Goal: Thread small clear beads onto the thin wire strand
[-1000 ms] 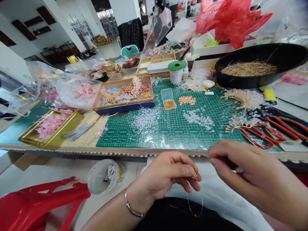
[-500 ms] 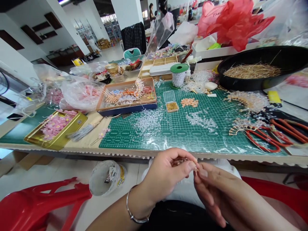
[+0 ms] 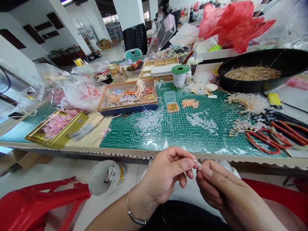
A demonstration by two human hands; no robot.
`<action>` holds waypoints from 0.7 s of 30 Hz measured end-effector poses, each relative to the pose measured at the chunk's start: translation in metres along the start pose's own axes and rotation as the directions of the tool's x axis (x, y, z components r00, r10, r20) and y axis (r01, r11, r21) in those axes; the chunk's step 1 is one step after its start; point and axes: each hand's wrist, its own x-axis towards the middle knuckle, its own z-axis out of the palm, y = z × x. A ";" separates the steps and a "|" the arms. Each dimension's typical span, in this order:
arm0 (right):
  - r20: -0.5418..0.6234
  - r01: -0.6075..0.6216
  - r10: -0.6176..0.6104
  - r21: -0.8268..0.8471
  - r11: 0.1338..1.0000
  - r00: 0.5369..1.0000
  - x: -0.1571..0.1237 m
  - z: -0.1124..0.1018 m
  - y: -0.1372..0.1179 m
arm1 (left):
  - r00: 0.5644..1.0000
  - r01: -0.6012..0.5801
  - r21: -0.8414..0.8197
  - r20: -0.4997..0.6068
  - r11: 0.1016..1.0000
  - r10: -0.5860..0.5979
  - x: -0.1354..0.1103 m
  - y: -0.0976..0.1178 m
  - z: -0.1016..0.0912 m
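My left hand (image 3: 166, 175) and my right hand (image 3: 216, 187) meet below the table's front edge, over my lap. Between their fingertips sits a tiny clear bead on a thin wire (image 3: 197, 164); both hands pinch it. A silver bracelet circles my left wrist. On the green cutting mat (image 3: 183, 133) just beyond lie heaps of clear beads (image 3: 149, 122), a pile of orange beads (image 3: 190, 103) and a small clear box of gold beads (image 3: 172, 106).
A shallow box of beaded flower stems (image 3: 127, 94), a gold tin of pink flowers (image 3: 56, 126), a green-topped spool (image 3: 179, 75), a black basin of straw-coloured pins (image 3: 260, 72), red-handled pliers (image 3: 271, 138). A white tub (image 3: 107, 178) and red stool (image 3: 40, 202) stand on the floor.
My right hand has drawn in from the right to meet the left one, closing the gap. The two now pinch the bead together, slightly higher than before.
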 end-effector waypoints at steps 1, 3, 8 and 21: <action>-0.009 0.007 -0.007 -0.007 1.000 1.000 0.000 0.000 0.001 | 1.000 -0.011 0.000 -0.009 1.000 0.011 0.000 0.000 0.001; -0.025 0.011 -0.011 -0.020 1.000 1.000 0.000 -0.001 0.003 | 0.999 -0.029 0.002 -0.025 1.000 0.029 0.000 0.000 0.003; -0.036 -0.015 0.014 -0.031 0.999 0.999 -0.001 -0.004 0.002 | 1.000 -0.028 0.020 -0.008 0.999 0.028 -0.001 0.000 0.003; -0.056 -0.042 0.049 0.115 0.992 0.997 0.004 0.005 -0.001 | 0.998 -0.063 0.067 0.023 0.996 0.061 -0.001 -0.001 0.000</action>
